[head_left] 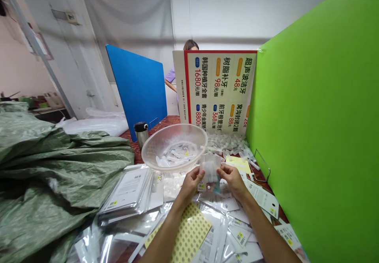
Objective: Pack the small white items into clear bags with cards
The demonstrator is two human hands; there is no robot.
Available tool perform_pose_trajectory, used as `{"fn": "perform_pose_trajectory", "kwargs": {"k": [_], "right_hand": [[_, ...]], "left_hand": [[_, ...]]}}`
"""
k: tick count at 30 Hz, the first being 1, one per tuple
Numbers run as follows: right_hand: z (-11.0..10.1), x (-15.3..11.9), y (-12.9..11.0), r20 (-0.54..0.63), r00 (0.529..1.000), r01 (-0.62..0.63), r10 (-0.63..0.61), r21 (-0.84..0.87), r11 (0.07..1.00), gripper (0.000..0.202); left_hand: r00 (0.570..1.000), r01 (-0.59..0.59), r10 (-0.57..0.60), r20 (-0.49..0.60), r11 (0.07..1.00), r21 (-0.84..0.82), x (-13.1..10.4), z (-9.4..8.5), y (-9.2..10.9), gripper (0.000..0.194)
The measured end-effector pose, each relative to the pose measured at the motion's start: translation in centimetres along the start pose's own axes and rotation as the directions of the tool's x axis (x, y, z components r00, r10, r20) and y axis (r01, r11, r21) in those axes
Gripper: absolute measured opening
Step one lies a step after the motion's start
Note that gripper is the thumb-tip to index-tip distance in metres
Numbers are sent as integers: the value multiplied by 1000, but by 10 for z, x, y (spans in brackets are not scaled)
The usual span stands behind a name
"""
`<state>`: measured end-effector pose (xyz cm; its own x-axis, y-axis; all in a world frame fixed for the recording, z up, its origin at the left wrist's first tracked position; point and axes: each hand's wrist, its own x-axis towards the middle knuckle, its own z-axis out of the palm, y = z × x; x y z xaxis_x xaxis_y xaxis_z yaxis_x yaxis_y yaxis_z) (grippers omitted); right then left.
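Observation:
Between my two hands is a small clear plastic bag (pixel 211 168) with whitish pieces inside and a yellow-marked label at its lower left. My left hand (pixel 192 181) pinches its left edge between thumb and fingers. On the other side, my right hand (pixel 232 178) pinches the right edge. Just behind the bag stands a translucent plastic bowl (pixel 154 160) with white pieces and small packets in it. Beneath my forearms lies a yellow sheet of round stickers (pixel 192 231), on top of clear packaging and printed cards (pixel 262 196).
Small translucent pieces (pixel 227 142) are heaped behind the bowl's right side. A steel flask (pixel 141 135) stands left of the bowl, near a stack of packaged cards (pixel 127 192). Blue (pixel 139 85), printed (pixel 219 89) and green (pixel 314 113) boards surround the table; green tarp (pixel 59 176) lies left. Someone (pixel 171 77) stands behind.

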<state>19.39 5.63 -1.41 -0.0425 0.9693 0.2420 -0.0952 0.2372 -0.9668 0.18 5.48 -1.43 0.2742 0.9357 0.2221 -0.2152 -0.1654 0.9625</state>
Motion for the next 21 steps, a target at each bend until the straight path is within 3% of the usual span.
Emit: {"fn": "perform_pose_trajectory", "kwargs": {"k": [6, 12, 14, 16, 19, 21], "right_hand": [[2, -2, 2, 99, 994, -44, 36, 77, 996, 42], [-1, -1, -14, -100, 995, 34, -24, 101, 994, 57], [-5, 0, -26, -77, 994, 76, -76, -1, 997, 55], [-7, 0, -44, -18, 990, 130, -137, -218, 967, 46], [-5, -6, -83, -18, 953, 252, -304, -512, 821, 37], [-1, -14, -117, -26, 912, 330, -410, -549, 768, 35]], "left_hand": [[999, 36, -36, 3, 999, -29, 0, -3, -3, 53], [995, 67, -65, 77, 998, -21, -1, 1, -2, 49], [993, 67, -66, 94, 998, -8, -2, 3, 0, 49], [994, 55, -57, 98, 998, 21, -3, 3, 1, 50], [998, 35, -38, 48, 997, 63, -3, 1, 0, 50], [999, 36, -38, 25, 997, 73, -2, -1, -2, 48]]}}
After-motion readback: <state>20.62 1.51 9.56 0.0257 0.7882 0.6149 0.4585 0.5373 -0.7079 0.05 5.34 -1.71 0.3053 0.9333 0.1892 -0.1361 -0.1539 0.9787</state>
